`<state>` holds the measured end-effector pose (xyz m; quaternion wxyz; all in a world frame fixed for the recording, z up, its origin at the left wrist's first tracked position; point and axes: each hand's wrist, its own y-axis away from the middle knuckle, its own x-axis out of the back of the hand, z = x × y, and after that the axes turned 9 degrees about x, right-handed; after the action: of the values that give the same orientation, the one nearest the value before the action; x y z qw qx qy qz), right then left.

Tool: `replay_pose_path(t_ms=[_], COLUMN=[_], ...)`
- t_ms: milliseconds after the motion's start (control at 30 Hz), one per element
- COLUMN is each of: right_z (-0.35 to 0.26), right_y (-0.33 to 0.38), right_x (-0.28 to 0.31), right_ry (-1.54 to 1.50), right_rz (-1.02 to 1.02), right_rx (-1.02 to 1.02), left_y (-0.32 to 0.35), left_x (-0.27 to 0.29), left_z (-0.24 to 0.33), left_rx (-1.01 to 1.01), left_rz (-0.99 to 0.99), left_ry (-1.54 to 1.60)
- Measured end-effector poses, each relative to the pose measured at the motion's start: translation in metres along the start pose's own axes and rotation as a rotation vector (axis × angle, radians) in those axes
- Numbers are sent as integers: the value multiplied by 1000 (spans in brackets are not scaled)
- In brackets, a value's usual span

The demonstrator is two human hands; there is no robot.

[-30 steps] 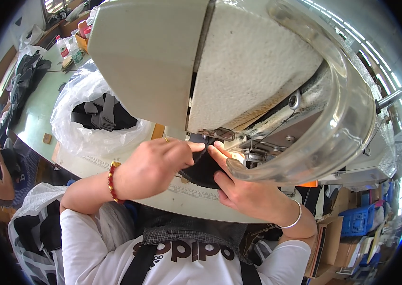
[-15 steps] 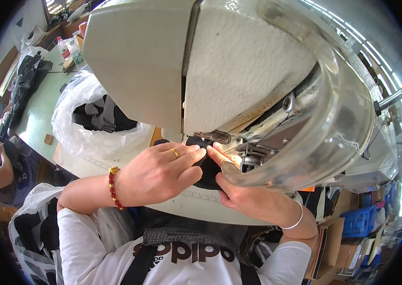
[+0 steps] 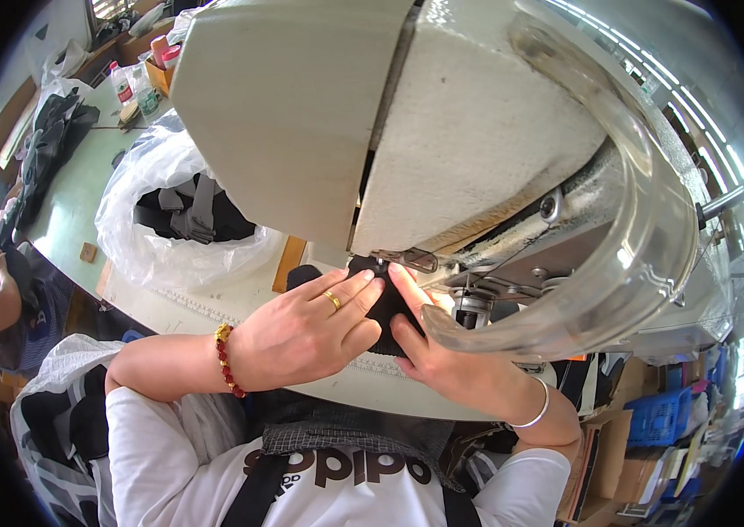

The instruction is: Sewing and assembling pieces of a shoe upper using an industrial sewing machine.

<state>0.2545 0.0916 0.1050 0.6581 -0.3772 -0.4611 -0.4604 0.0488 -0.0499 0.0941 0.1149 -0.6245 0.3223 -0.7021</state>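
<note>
A large cream sewing machine (image 3: pixel 319 105) fills the upper middle, with a clear plastic guard (image 3: pixel 618 263) curving round its needle area. Under the machine head lies a small black fabric piece (image 3: pixel 387 303). My left hand (image 3: pixel 302 334), with a gold ring and a red bead bracelet, lies flat on the fabric with fingertips near the presser foot. My right hand (image 3: pixel 442 351), with a thin bangle on the wrist, pinches the fabric's right edge beside the guard. Much of the fabric is hidden by both hands.
A clear plastic bag (image 3: pixel 170 220) of black and grey fabric parts sits on the pale green table (image 3: pixel 73 211) to the left. Bottles and small boxes stand at the far back left. Another person (image 3: pixel 3 307) sits at the left edge. Cardboard boxes and a blue crate lie lower right.
My left hand has slid forward and flattened over the fabric, fingertips now close under the machine head. My right hand has shifted slightly forward along the fabric's edge.
</note>
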Motion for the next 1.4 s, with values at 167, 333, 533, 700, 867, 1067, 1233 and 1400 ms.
replay_pose_path(t_ms=[167, 333, 533, 700, 867, 1067, 1233, 1400], right_z=[-6, 2, 0, -3, -4, 1, -4, 1], right_y=[4, 6, 19, 19, 4, -15, 10, -10], right_x=[0, 9, -5, -5, 10, 37, 5, 31], right_ry=[71, 215, -239, -183, -160, -138, -60, -28], right_rz=[11, -76, -83, -87, 23, 92, 80, -12], right_rx=[-73, -9, -111, -149, -159, -150, -109, -175], left_y=[4, -2, -5, 0, -6, -9, -11, -10], left_x=[-10, -2, 2, -6, 5, 10, 8, 6], left_z=[-5, -9, -6, -5, -7, -3, -8, -12], left_rx=[118, 13, 16, 8, -72, -78, -75, -56], left_rz=[-86, -74, -51, -39, -2, -28, -24, -49], left_ry=[317, 131, 137, 140, -9, -39, -19, -5])
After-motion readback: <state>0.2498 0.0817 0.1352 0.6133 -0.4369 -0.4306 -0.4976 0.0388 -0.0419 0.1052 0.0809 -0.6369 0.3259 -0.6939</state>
